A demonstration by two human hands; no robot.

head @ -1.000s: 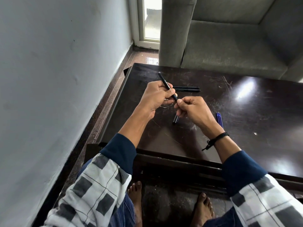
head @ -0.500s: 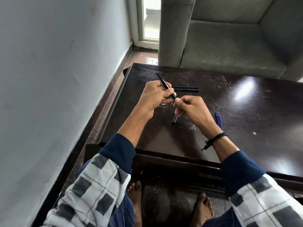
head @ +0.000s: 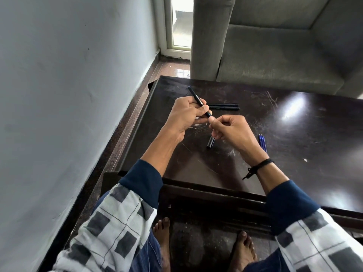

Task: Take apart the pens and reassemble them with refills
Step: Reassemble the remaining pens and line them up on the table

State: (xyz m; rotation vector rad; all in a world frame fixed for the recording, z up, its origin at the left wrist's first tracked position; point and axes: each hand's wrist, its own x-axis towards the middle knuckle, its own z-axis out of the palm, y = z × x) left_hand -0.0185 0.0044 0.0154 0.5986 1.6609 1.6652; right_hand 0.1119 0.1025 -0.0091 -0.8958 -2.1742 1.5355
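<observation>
barrel and cap apart, refills lying off to the right

the right hand (head: 229, 130) is holding the cap (head: 210, 143), fingers curled round it, its dark end poking out below the fist toward the person. the left hand (head: 184, 116) is gripping the barrel (head: 198, 100) round its middle. the barrel's long axis is slanting from a far-left tip down to a near end just beside the right hand's thumb. the refills (head: 262, 143) are lying on the table (head: 294, 144) just right of the right hand, pointing away from the person, so that hand is looking the nearer one to fetch them. two more pens (head: 224, 106) are lying side by side beyond the right hand.
</observation>
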